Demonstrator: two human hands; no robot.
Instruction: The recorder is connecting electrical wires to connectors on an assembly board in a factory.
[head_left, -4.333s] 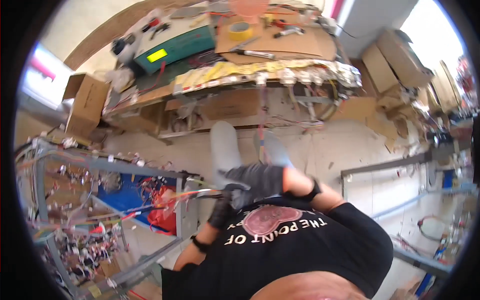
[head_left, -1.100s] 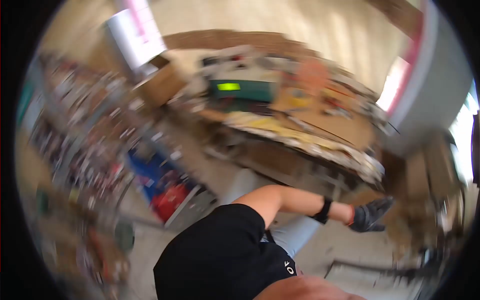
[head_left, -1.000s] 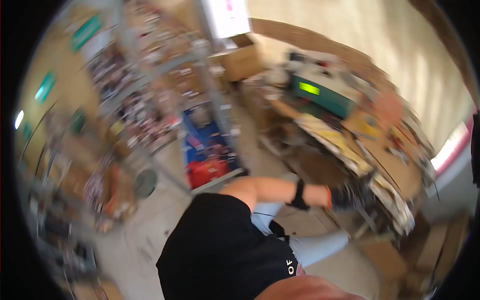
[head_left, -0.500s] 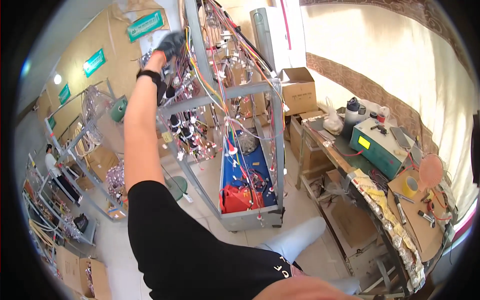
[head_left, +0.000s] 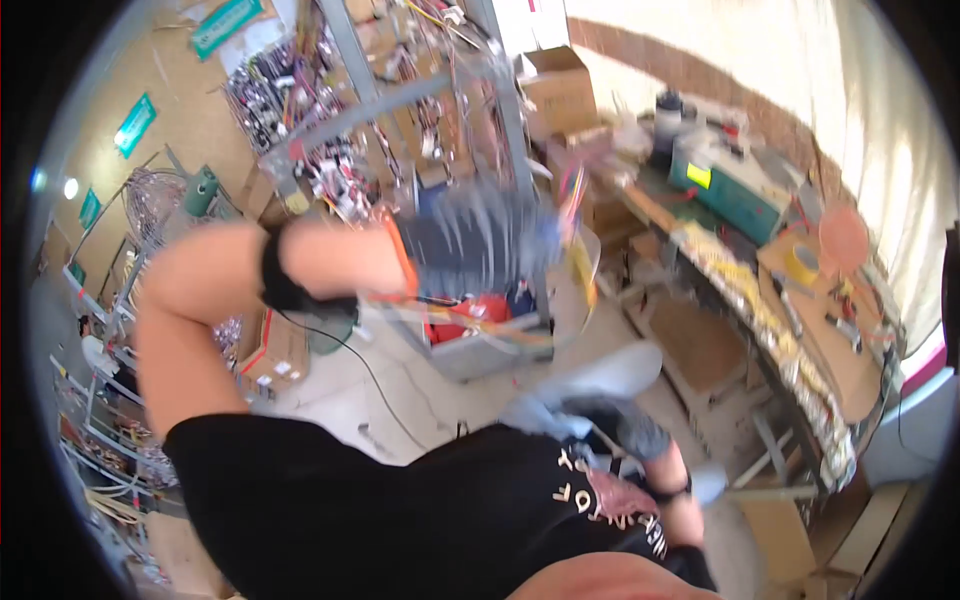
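Observation:
My left hand (head_left: pixel 470 240), in a dark grey glove with an orange cuff, is smeared by motion. It is closed round a bundle of coloured wires (head_left: pixel 572 195), whose loose lengths show beyond the fingers and below the hand. Behind it stands a grey metal rack (head_left: pixel 385 108) hung with many wire harnesses (head_left: pixel 290 100) with white connectors. My right hand (head_left: pixel 635 430), also dark-gloved, is low in front of my body near my light blue trousers. Its fingers are blurred, so I cannot make out their shape or whether they hold anything.
On the right a workbench (head_left: pixel 745 290) carries a green instrument (head_left: pixel 725 185) with a lit display, a yellow tape roll (head_left: pixel 800 265) and tools. A red bag (head_left: pixel 468 318) lies in the rack's base. Cartons (head_left: pixel 558 92) stand behind; a black cable (head_left: pixel 370 365) crosses the floor.
My left hand has come down and right from the hanging harnesses, bringing a wire bundle along. My right hand has come into view low down. The view has shifted.

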